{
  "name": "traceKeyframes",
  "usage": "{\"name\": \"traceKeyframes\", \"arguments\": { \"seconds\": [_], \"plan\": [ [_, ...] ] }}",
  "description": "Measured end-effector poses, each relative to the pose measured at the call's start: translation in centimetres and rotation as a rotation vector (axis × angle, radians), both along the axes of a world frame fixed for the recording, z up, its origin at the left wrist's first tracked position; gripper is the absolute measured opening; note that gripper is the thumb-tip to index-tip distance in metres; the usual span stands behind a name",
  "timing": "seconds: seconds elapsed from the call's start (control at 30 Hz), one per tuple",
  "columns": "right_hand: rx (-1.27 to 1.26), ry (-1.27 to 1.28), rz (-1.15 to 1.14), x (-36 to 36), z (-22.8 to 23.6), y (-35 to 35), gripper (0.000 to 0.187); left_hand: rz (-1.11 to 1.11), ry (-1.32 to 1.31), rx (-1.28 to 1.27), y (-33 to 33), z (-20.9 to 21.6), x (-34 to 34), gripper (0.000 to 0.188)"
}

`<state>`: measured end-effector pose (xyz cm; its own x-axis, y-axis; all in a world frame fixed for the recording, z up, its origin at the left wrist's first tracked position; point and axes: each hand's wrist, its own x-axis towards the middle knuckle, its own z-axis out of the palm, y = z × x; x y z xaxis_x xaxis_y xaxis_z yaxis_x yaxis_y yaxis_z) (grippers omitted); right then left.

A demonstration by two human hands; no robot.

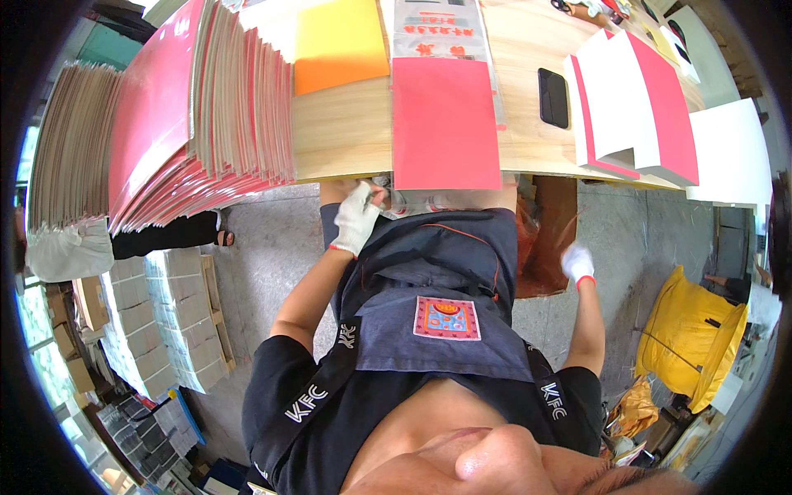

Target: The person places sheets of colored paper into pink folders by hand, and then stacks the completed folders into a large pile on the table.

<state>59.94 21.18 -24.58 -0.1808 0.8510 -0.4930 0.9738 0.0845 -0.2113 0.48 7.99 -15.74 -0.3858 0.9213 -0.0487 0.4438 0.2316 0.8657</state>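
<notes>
A pink sheet (446, 124) lies at the middle of the table's near edge, over clear plastic bags (441, 43) with red print. Their clear film hangs past the edge toward my lap. My left hand (357, 219), in a white glove with bare fingertips, is at that edge, thumb and fingers closed on the film of a plastic bag. Off to the right, below table height and away from the sheet, is my right hand (577, 262), also gloved. Its fingers are too indistinct to read, and nothing shows in it.
Tall stacks of pink sleeved sheets (239, 99) fill the table's left. A yellow-orange sheet (341, 45) lies beside them. To the right are a black phone (553, 97) and pink-and-white blocks (664, 107). A brown box (549, 235) stands under the table; a yellow sack (691, 338) sits on the floor.
</notes>
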Motion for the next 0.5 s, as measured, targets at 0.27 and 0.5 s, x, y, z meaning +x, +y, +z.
{"name": "traceKeyframes", "arguments": {
  "seconds": [0.27,0.5],
  "plan": [
    [0.511,0.418,0.348,-24.5,17.2,-0.1,0.036,-0.402,0.758,0.514,2.4,1.8,0.1,0.028],
    [0.545,0.635,0.361,-28.7,13.5,2.5,0.033,-0.188,0.348,0.33,2.4,1.1,0.2,0.013]
  ]
}}
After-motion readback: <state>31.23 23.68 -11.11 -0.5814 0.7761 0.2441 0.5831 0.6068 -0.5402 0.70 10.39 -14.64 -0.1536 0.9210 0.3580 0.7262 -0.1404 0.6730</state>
